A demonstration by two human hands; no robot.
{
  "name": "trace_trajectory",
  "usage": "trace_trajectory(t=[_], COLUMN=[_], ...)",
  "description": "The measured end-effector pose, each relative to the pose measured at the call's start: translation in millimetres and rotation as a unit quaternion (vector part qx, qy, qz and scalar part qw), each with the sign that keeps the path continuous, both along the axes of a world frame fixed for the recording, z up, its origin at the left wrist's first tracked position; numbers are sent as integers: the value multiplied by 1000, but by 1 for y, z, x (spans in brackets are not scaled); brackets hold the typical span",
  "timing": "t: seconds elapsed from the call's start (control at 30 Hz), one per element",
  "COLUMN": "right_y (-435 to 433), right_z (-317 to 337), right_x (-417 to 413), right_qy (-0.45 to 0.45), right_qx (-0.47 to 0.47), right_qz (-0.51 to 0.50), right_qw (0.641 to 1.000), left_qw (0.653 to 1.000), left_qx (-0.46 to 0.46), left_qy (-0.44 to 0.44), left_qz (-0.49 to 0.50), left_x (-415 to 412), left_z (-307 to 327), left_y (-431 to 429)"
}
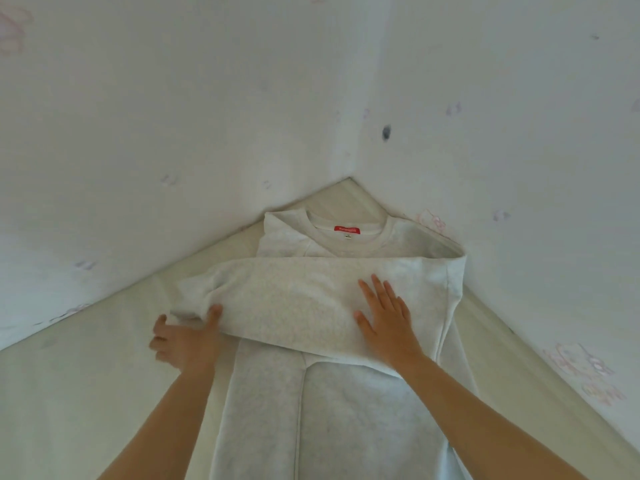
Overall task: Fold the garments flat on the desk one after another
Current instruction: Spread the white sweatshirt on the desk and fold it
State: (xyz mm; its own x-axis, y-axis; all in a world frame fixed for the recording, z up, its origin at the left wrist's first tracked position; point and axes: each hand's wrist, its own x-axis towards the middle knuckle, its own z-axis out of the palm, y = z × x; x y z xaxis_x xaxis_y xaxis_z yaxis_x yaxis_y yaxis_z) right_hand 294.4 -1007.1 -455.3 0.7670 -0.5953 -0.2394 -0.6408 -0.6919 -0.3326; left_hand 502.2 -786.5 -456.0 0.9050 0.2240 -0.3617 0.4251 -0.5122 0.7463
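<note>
A light grey sweatshirt point(346, 410) lies on the pale desk point(86, 393), its collar with a red label point(347, 230) pointing toward the wall corner. One sleeve point(284, 296) is folded across the chest from right to left. My left hand point(183, 341) grips the sleeve's cuff end at the left, thumb on top of the fabric. My right hand point(384, 317) lies flat on the sleeve with straight, spread fingers, pressing it down. The other side of the sweatshirt is folded in along the body.
Two white walls point(173, 116) meet in a corner right behind the collar, faintly printed with pink cartoon figures point(581, 368). The sweatshirt's right shoulder pushes up against the right wall. Bare desk surface shows to the left of the garment.
</note>
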Motion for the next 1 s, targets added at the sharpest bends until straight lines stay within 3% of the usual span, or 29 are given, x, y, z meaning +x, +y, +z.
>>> trace_trajectory(t=[0.1,0.23,0.37,0.5,0.53,0.6,0.67,0.73,0.77,0.8,0.87,1.0], right_y=[33,50,45,55,59,69,74,74,72,68,54,14], right_z=[3,9,17,28,31,30,26,28,31,34,39,48], right_x=[7,9,-1,-7,-5,-1,2,5,4,3,-2,-16], right_qy=[25,36,51,-106,-106,-26,66,74,53,24,-36,-109], right_qx=[38,54,-22,-95,-80,-8,44,73,91,103,91,33], right_qz=[73,90,141,138,144,155,158,142,117,87,28,-95], right_qw=[996,994,988,980,981,988,984,984,988,991,995,989], left_qw=[971,913,862,794,804,863,928,974,989,993,991,952], left_qx=[-209,-357,-480,-601,-586,-482,-320,-132,-30,34,59,48], left_qy=[111,194,158,94,89,91,131,133,90,35,-89,-246], left_qz=[48,15,-31,24,58,124,140,128,117,107,80,-175], left_x=[2,22,34,67,73,75,70,58,51,43,23,-13], left_z=[1,24,60,66,58,37,11,3,8,18,38,51], left_y=[4,-2,0,41,54,76,86,84,77,67,46,-10])
